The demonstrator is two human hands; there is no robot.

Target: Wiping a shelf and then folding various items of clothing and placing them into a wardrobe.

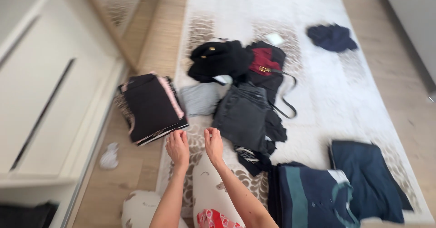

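My left hand point(177, 147) and my right hand point(213, 142) reach forward side by side over the pale patterned rug point(349, 96), both empty with fingers loosely curled. The left hand is just below the corner of a folded black stack with pink edging point(150, 106). The right hand is next to a dark grey folded garment point(243, 114). A small grey folded piece point(200, 98) lies just beyond both hands. Further off are a black garment with gold buttons point(218, 59) and a black and red garment with a strap point(267, 62).
Folded navy clothes point(370, 176) and a navy piece with teal stripe point(313, 194) lie at the lower right. A crumpled navy item point(331, 37) sits far right. White cabinet fronts point(41, 87) run along the left, with a white scrap point(109, 156) on the wooden floor.
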